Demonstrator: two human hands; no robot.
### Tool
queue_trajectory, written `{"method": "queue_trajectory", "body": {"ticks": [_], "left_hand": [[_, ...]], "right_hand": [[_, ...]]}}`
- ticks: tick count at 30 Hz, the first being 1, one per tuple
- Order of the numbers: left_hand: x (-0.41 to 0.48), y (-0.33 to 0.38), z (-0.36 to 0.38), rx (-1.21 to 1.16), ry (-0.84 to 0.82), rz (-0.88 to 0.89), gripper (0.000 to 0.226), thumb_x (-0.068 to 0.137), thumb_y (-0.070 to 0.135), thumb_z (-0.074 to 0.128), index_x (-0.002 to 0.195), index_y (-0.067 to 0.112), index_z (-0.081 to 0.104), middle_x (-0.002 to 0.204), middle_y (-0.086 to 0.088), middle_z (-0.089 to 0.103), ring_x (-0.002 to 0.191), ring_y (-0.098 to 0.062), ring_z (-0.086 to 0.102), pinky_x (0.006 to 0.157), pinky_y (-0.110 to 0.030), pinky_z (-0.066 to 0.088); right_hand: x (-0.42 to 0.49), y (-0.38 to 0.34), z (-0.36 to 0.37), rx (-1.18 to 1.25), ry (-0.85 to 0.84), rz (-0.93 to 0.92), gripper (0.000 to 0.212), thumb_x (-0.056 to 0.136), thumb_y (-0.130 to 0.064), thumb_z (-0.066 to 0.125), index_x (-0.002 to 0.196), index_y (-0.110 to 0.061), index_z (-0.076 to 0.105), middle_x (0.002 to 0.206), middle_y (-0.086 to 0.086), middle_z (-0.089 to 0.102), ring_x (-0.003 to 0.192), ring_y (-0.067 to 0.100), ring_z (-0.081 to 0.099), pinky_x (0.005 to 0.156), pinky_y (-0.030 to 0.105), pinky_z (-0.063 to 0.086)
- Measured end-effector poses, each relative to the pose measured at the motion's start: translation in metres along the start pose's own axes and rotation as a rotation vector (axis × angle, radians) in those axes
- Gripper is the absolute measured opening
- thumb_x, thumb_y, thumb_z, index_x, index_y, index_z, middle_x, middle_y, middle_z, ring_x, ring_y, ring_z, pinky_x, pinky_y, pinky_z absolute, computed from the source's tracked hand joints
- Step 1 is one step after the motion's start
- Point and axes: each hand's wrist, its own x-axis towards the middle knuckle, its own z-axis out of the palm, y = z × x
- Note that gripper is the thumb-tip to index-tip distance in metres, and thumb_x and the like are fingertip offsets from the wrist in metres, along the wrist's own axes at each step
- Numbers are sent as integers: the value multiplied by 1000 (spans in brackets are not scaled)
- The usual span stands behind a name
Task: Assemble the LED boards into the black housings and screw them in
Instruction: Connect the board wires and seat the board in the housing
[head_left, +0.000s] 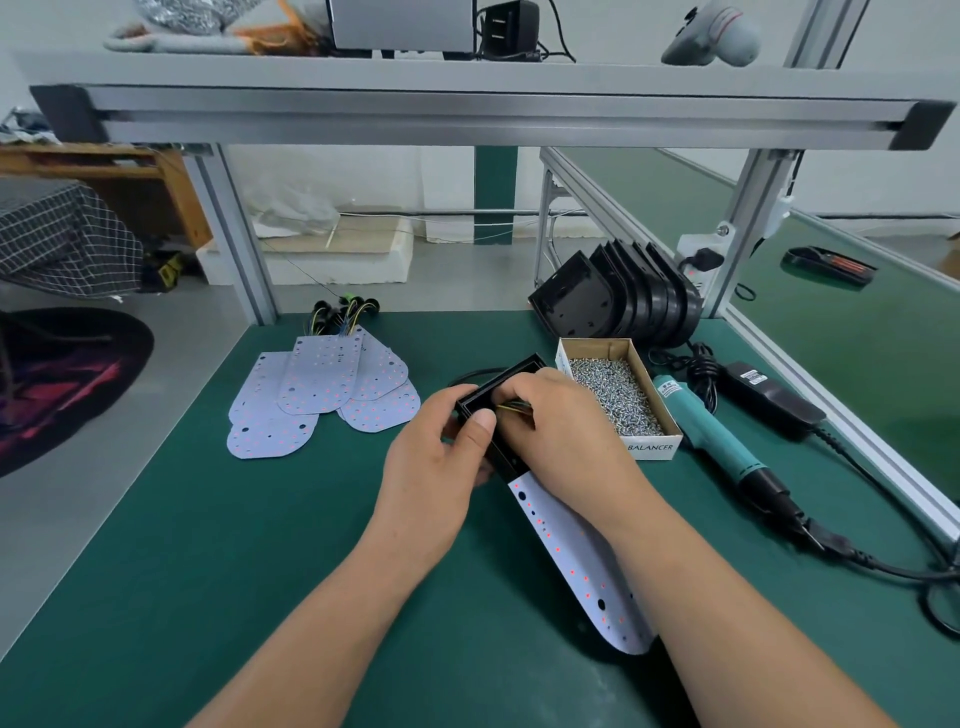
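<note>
While the left grip (441, 441) clasps the black housing (498, 384), the right grip (561, 415) pinches the wires (511, 408) at its mouth; the LED board (566, 551) juts out toward the person. Wire-routing seems in hand; next, the board needs sliding home squarely.

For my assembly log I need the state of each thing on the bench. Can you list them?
black housing: gripped by left hand, tilted
LED board: sticking out of the housing, not seated
wires: pinched by right hand
screw box: open, holding screws
screwdriver: lying unheld
spare boards: loose pile
spare housings: leaning in a row
</note>
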Motion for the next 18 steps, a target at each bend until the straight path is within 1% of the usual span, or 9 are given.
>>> {"method": "queue_trajectory", "body": {"ticks": [4, 8, 10, 12, 14, 15, 16, 17, 18], "left_hand": [[0, 0, 2, 24, -11, 33, 25, 99, 39, 59, 122, 42, 70, 106, 8, 76, 98, -28, 75, 86, -48, 65], [-2, 0, 2, 30, -18, 74, 23, 101, 36, 59, 120, 46, 68, 108, 11, 76, 95, -23, 76, 84, -38, 66], [-2, -1, 1, 47, -10, 90, 23, 102, 36, 59, 120, 47, 67, 109, 11, 76, 96, -20, 76, 83, -34, 66], [-1, -1, -1, 55, -1, 88, 23, 102, 36, 59, 121, 47, 67, 108, 11, 75, 97, -20, 75, 84, -35, 66], [-1, -1, -1, 52, -7, 81, 23, 102, 36, 60, 121, 47, 67, 109, 10, 75, 98, -24, 74, 85, -38, 66], [-1, -1, -1, 55, -8, 85, 23, 102, 37, 60, 120, 48, 67, 109, 10, 74, 98, -24, 74, 85, -38, 66], [-1, -1, -1, 64, -9, 90, 23, 101, 38, 59, 120, 49, 66, 109, 10, 74, 97, -24, 73, 85, -38, 66], [-1, 0, -1, 72, -8, 96, 23, 101, 38, 59, 120, 49, 66, 108, 10, 74, 96, -23, 73, 85, -39, 66], [-1, 0, -1, 79, -5, 103, 23, 102, 37, 59, 120, 49, 66, 108, 11, 74, 95, -21, 73, 85, -39, 66]], "right_hand": [[2, 0, 0, -26, 42, 30, 14, 95, -17, 62, 100, -20, 75, 97, 0, 69, 91, 18, 62, 82, 40, 50], [2, -1, 2, 82, 56, 60, 11, 97, -21, 66, 101, -20, 77, 95, -6, 74, 92, 12, 65, 84, 36, 52], [2, -1, 2, 87, 46, 42, 13, 98, -22, 65, 103, -22, 76, 97, -8, 74, 93, 9, 65, 83, 31, 50], [1, 0, 2, 61, 24, 3, 17, 98, -19, 62, 106, -26, 74, 100, -11, 73, 95, 6, 64, 82, 24, 48], [-2, 2, 1, 125, 64, 22, 18, 96, -15, 64, 103, -31, 70, 96, -18, 73, 94, -1, 65, 77, 12, 46], [-3, 3, 0, 161, 100, 42, 20, 95, -14, 67, 101, -33, 68, 93, -21, 72, 93, -4, 65, 74, 9, 45], [-4, 4, 0, 182, 125, 49, 20, 94, -14, 69, 98, -34, 69, 91, -22, 72, 91, -5, 66, 74, 9, 46], [-4, 4, 1, 184, 135, 42, 18, 94, -14, 69, 97, -32, 70, 90, -21, 73, 91, -4, 66, 75, 13, 49], [-5, 3, 2, 187, 133, 34, 15, 94, -14, 70, 97, -29, 72, 90, -19, 74, 90, -1, 67, 78, 21, 52]]}}
